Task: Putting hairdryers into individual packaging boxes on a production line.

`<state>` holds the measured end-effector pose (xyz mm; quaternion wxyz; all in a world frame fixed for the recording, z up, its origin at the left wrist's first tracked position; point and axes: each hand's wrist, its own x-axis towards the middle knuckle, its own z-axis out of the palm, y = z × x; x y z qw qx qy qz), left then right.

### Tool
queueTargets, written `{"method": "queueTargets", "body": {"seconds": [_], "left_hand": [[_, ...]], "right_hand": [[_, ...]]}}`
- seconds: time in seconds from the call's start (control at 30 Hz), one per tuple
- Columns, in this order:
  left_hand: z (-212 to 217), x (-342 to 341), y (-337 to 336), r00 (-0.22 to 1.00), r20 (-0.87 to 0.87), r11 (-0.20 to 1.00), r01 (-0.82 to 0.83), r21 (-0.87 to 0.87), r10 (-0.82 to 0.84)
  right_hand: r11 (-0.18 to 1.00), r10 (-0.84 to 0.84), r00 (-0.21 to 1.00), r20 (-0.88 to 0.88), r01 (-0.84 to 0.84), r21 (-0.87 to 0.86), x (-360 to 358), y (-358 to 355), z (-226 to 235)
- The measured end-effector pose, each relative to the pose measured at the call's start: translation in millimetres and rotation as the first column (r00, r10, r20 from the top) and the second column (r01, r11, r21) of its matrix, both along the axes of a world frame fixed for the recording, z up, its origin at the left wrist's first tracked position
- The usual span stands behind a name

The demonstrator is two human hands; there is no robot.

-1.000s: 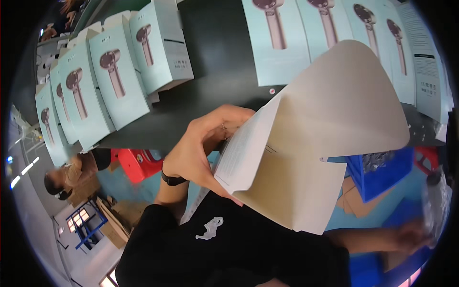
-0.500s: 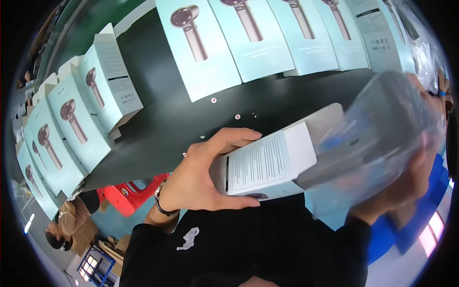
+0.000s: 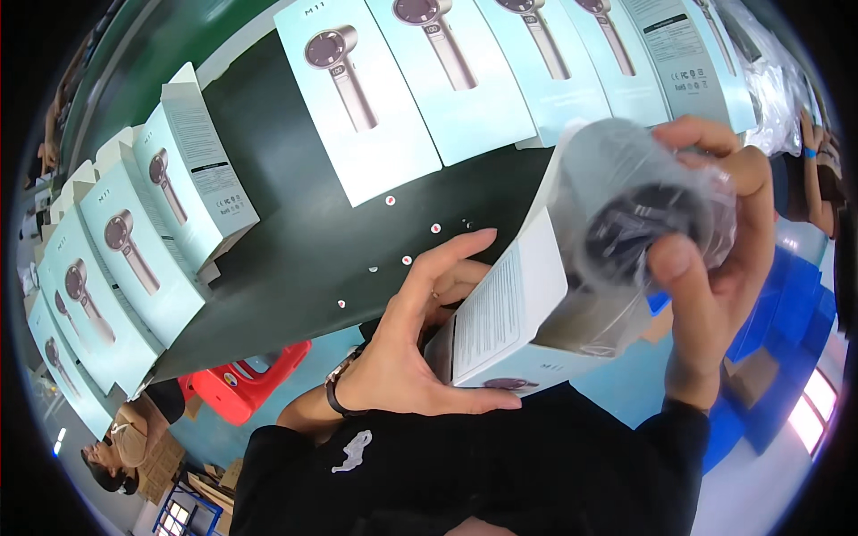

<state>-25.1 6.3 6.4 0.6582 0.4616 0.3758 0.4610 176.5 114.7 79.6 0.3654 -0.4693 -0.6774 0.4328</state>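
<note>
Seemingly to keep its open end steady, the left hand (image 3: 402, 357) wraps its grip around the pale blue box (image 3: 518, 322) above the dark desk (image 3: 304, 250), while the right hand (image 3: 715, 259) clasps the plastic-bagged grey device (image 3: 626, 205) at that mouth.

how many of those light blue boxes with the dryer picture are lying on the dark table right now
9 in view: five along the top edge, four down the left side. More may sit outside the picture.
</note>
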Motion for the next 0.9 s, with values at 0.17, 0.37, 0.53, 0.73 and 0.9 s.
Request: {"method": "queueTargets", "body": {"seconds": [0.17, 0.37, 0.53, 0.73, 0.9], "left_hand": [[-3.6, 5.2, -0.4, 0.994, 0.043, 0.995, -0.101, -0.018, 0.102], [-7.6, -2.5, -2.5, 0.995, -0.074, 0.998, -0.060, 0.005, 0.060], [-9.7, -1.6, 5.4, 0.989, -0.048, 0.989, -0.134, 0.067, 0.137], [-4.4, -12.3, -1.8, 0.983, -0.092, 0.986, -0.155, 0.063, 0.160], [1.4, -19.2, 11.5, 0.976, -0.209, 0.979, -0.011, 0.206, 0.055]], "right_hand": [[0.923, 0.333, 0.931, 0.152, -0.355, 0.150, -0.8, -1.4, -6.1], [0.739, 0.674, 0.728, 0.129, -0.661, -0.134, -5.6, 4.3, -13.8], [0.742, 0.662, 0.700, 0.267, -0.662, -0.105, -9.0, 2.4, -17.8], [0.926, 0.355, 0.934, -0.032, -0.347, 0.147, -17.3, -56.5, -55.8], [0.882, 0.464, 0.880, -0.098, -0.449, 0.140, -13.9, -62.1, -66.7]]}}
